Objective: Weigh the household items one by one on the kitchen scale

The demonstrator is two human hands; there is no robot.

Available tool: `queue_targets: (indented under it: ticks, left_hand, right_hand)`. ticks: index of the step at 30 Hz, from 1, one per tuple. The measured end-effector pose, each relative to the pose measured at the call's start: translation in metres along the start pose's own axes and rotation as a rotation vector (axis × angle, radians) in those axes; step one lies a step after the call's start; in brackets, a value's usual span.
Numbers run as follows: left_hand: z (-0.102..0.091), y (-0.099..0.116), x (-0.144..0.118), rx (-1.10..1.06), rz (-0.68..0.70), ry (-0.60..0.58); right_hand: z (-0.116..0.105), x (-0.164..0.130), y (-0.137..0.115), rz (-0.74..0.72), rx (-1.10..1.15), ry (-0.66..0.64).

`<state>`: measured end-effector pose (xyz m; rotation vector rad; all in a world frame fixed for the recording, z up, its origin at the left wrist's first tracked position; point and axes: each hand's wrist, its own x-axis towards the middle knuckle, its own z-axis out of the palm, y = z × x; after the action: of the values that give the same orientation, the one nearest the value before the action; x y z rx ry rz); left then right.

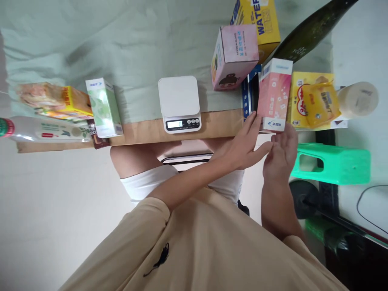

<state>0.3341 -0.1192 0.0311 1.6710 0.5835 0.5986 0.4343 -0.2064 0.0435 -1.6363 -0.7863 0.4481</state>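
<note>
A pink and white carton [274,95] stands at the right part of the table's near edge. My left hand [247,143] reaches across my body to its lower left side, fingers stretched out and thumb apart. At the carton's lower right end is my right hand [280,151], its fingers bent against the end and partly hidden. A white digital kitchen scale [179,103] sits at the middle of the near edge with a bare plate and a lit display that seems to read 0.
Left stand a green and white carton [104,107], a clear bottle [50,129] and yellow food packs [75,103]. Right are a pink box [235,56], a yellow box [265,24], a dark green bottle [309,32], yellow packets [321,101], a cream-coloured bottle [357,100] and a green stool [345,163].
</note>
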Motion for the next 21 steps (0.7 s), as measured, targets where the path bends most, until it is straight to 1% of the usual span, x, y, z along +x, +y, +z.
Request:
queue_targets:
  ticks: [4,7,9,14,17,19,21]
  left_hand:
    - [0.004,0.002,0.004,0.019,-0.006,-0.011]
    - [0.006,0.002,0.006,0.03,0.019,0.013]
    - [0.006,0.002,0.008,0.029,0.043,-0.001]
    - [0.002,0.011,0.004,0.045,0.074,-0.062]
    - [-0.002,0.019,-0.004,0.064,0.109,-0.091]
    - [-0.003,0.023,-0.011,0.056,0.161,-0.061]
    - [-0.006,0.026,-0.018,0.061,0.227,-0.005]
  right_hand:
    - [0.008,0.009,0.007,-0.079,0.157,-0.066]
    - [0.011,0.014,0.01,-0.068,0.19,-0.089]
    - [0.014,0.015,0.011,-0.062,0.2,-0.093]
    - [0.02,0.004,0.005,-0.028,0.209,-0.128]
    - [0.02,-0.006,-0.001,-0.046,0.19,-0.153]
    - [0.02,-0.012,-0.006,-0.092,0.218,-0.166]
    - [0.024,-0.017,-0.013,-0.144,0.258,-0.187]
